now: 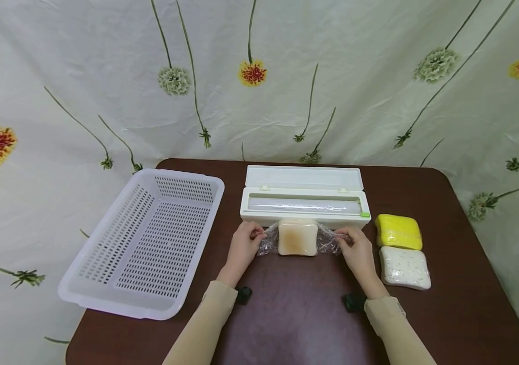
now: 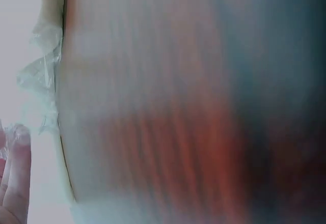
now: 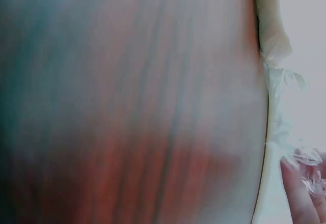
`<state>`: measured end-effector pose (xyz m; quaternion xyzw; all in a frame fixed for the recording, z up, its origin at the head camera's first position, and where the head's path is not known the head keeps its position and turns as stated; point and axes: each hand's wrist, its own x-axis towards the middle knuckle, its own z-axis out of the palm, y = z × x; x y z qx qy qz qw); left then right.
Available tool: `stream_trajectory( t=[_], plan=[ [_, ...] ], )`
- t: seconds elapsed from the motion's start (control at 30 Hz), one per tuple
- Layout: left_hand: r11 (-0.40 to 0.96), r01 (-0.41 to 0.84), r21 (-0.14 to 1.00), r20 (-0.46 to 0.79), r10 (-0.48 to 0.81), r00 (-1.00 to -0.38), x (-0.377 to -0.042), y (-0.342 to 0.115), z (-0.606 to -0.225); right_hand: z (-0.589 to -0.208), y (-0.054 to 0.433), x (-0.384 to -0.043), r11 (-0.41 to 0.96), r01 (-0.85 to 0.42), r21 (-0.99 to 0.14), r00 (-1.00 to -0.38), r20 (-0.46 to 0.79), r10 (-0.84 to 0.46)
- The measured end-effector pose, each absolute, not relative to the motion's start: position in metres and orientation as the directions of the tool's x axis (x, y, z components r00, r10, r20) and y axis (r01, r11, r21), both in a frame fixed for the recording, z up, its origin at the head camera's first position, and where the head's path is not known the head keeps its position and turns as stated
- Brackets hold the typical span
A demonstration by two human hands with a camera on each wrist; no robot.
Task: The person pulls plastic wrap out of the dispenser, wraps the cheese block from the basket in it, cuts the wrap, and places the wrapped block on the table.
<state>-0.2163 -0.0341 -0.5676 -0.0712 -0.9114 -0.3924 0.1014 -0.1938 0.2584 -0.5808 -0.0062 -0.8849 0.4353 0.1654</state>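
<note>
A pale slice of bread [image 1: 298,237] with a browned middle lies inside clear plastic wrap [image 1: 268,241], in front of the white wrap dispenser [image 1: 305,207]. My left hand [image 1: 243,247] pinches the gathered wrap at the left of the slice between thumb and fingers. On the opposite side, the wrap's other end is pinched by my right hand [image 1: 358,253]. Fingertips [image 2: 19,142] appear at the left edge of the left wrist view, close to crumpled film. The right wrist view shows fingers [image 3: 298,188] with bunched film between them.
The dispenser's lid [image 1: 304,177] stands open behind a roll of film. A white perforated basket [image 1: 142,304] occupies the table's left side. To the right lie a yellow wrapped slice [image 1: 398,231] and a speckled white one [image 1: 404,267]. A flowered cloth [image 1: 259,116] hangs behind the brown table [image 1: 296,314].
</note>
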Motion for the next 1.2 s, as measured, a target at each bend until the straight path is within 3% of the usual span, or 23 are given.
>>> stream_trajectory(
  t=[0.2, 0.47, 0.73, 1.2],
  plan=[
    [0.692, 0.193, 0.695, 0.187, 0.085, -0.979, -0.210, -0.031, -0.562, -0.580, 0.255, -0.190, 0.672, -0.210, -0.710, -0.924, 0.368, 0.100],
    [0.766, 0.238, 0.597, 0.181, 0.161, -0.970, -0.208, -0.036, -0.555, -0.569, 0.258, -0.185, 0.670, -0.153, -0.727, -0.947, 0.301, 0.110],
    [0.761, 0.262, 0.594, 0.139, 0.224, -0.965, -0.202, -0.044, -0.545, -0.558, 0.263, -0.168, 0.691, -0.178, -0.701, -0.958, 0.283, 0.040],
    [0.738, 0.286, 0.611, -0.038, 0.388, -0.921, -0.163, -0.048, -0.539, -0.548, 0.276, -0.130, 0.699, -0.003, -0.715, -1.000, 0.005, 0.000]
  ],
)
